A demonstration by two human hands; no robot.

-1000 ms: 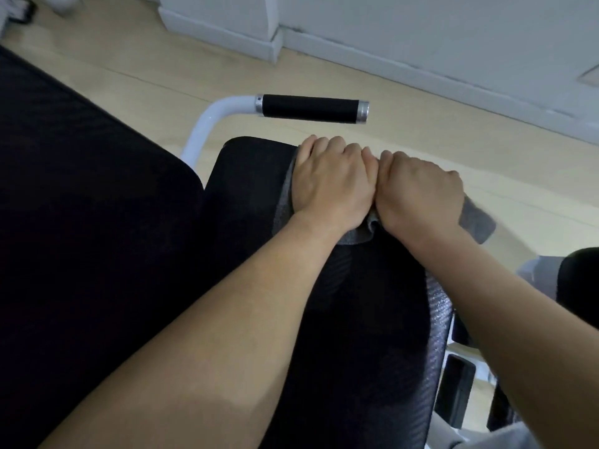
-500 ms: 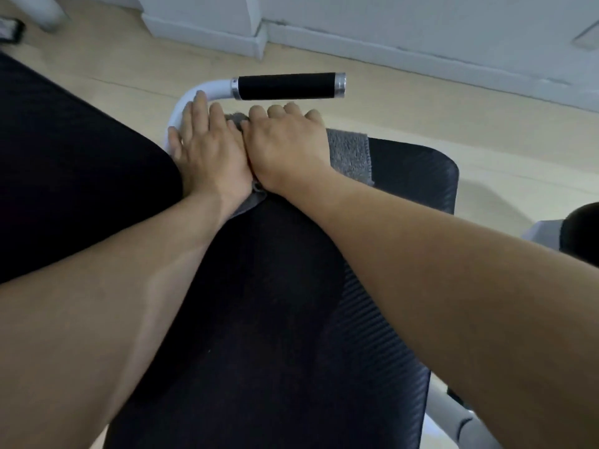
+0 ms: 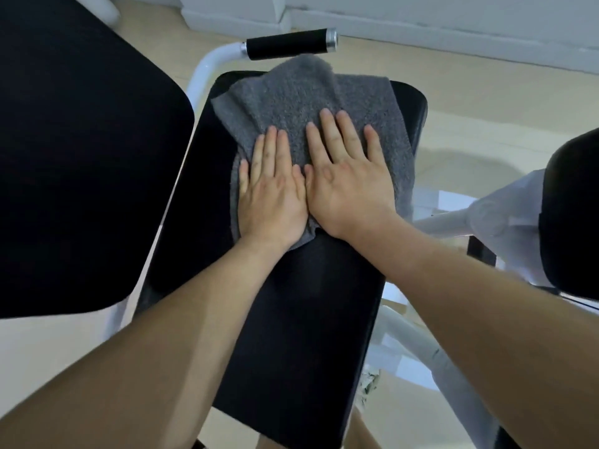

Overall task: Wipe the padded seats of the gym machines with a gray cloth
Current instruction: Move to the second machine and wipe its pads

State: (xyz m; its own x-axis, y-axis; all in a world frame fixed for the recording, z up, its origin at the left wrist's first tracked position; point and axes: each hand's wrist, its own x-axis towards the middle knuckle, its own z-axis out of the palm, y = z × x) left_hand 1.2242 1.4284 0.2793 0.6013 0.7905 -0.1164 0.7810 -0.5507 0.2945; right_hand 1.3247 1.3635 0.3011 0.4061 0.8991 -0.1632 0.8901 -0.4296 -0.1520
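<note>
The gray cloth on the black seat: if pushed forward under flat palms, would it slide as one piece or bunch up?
The gray terry cloth looks soft and floppy: it already lies in folds, so it would probably bunch. Both hands, left and right, press it flat, which likely helps it slide. The smooth black padded seat probably offers little grip.

The left hand (image 3: 270, 202) and right hand (image 3: 348, 183) lay flat, side by side and touching, on a gray cloth (image 3: 304, 102) spread over the black seat (image 3: 301, 319).
</note>
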